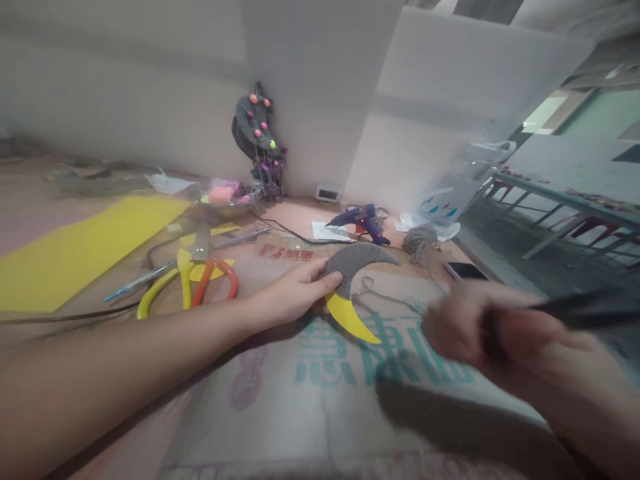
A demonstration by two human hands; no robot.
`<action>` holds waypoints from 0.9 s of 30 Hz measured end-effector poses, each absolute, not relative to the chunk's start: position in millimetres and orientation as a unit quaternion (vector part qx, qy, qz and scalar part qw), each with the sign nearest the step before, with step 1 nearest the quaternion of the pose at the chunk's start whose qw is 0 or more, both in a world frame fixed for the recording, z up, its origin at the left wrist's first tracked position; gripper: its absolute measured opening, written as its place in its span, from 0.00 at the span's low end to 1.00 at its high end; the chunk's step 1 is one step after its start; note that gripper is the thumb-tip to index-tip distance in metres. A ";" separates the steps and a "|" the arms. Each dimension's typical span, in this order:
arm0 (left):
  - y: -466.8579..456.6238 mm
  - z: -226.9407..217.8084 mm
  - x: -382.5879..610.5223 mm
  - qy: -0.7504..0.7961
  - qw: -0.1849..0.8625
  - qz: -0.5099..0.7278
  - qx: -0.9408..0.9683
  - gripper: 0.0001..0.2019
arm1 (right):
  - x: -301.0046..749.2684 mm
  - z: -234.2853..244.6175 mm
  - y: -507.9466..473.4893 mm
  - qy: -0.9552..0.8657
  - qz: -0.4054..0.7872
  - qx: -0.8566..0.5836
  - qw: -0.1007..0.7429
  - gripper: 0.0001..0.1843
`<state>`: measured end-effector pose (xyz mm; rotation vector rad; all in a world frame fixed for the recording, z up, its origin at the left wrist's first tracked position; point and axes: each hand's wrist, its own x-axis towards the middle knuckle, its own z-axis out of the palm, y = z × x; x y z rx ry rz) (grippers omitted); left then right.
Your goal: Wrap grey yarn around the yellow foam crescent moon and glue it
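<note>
My left hand pinches the inner edge of a crescent-shaped piece. The crescent's upper part is wrapped in grey yarn and its lower tip is bare yellow foam. It lies on a printed cardboard sheet. My right hand is blurred by motion at the right, closed round a thin dark object that I cannot make out. A strand of grey yarn trails from the crescent toward a yarn ball.
Yellow and orange-handled scissors lie left of my left hand. A blue glue gun with its cord sits behind, a phone to the right. A yellow foam sheet covers the left. A decorated grey ornament leans in the corner.
</note>
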<state>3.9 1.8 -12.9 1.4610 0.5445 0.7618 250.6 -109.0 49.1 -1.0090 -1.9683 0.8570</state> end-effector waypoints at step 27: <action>-2.5 -3.9 3.3 0.268 0.620 0.350 0.649 0.15 | 225.7 8.1 -42.2 -0.889 -0.020 -0.389 0.240 0.14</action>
